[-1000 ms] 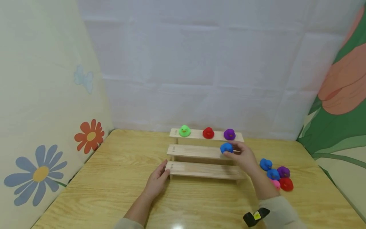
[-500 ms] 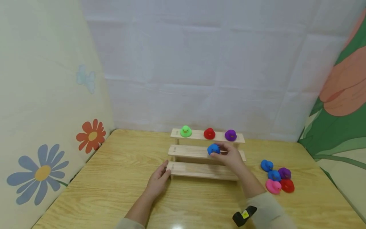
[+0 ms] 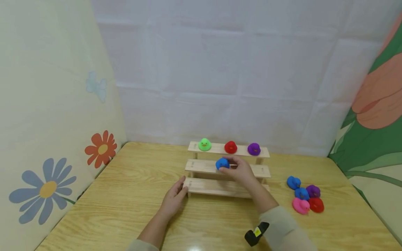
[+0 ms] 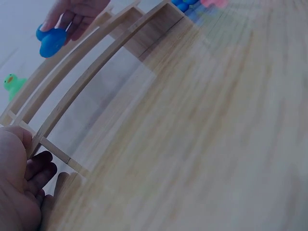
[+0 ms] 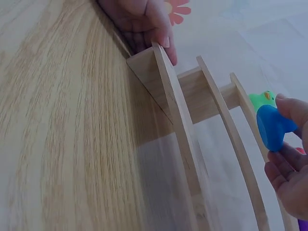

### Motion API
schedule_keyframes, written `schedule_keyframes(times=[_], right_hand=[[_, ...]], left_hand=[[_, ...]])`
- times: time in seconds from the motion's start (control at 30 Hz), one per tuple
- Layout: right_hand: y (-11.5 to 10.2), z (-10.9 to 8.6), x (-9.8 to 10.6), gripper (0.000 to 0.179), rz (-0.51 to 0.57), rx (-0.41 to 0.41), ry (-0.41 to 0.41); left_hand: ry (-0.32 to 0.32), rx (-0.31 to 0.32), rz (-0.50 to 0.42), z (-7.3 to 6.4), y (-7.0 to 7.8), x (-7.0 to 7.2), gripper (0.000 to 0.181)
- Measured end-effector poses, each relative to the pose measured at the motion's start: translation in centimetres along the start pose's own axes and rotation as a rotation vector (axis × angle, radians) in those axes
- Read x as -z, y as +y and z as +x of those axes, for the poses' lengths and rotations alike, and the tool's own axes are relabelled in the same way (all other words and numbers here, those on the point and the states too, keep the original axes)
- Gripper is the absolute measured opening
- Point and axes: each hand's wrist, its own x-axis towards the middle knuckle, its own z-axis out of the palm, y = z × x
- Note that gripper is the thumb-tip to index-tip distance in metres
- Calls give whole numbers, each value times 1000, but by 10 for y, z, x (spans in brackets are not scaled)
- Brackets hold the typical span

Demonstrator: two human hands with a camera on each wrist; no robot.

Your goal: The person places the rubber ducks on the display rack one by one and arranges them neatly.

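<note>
My right hand (image 3: 241, 171) pinches a blue rubber duck (image 3: 222, 164) between thumb and fingers. In the right wrist view the duck (image 5: 272, 127) hangs apart from the steps, over the middle step in the head view. My left hand (image 3: 172, 197) grips the left end of the lowest step of a three-tier wooden rack (image 3: 213, 186), thumb at the board and fingers curled beneath, as the left wrist view shows. On the top step sit a green duck (image 3: 205, 144), a red duck (image 3: 230, 147) and a purple duck (image 3: 254, 149), spaced apart.
Right of the rack, several ducks lie in a cluster on the wooden table (image 3: 141, 167): blue ducks (image 3: 293, 182), a purple duck (image 3: 313, 191), a pink duck (image 3: 300, 205) and a red duck (image 3: 316, 205). A white cloth (image 3: 201, 69) hangs behind; flowered panels flank the table.
My right hand has carried the blue duck leftward along the middle step, from its right end towards the centre. The left hand has kept its grip on the rack.
</note>
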Motion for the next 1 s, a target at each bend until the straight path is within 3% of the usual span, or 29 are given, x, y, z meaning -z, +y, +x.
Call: schedule_keyframes(times=[0.63,1.0], right_hand=[[-2,15,-30,51,0,-5,-79],[-7,24,-46,51,-43,-18,-97]], left_hand=[[-2,-14,4,-1,1,0,54],[6,10,10,-1,2,0,55]])
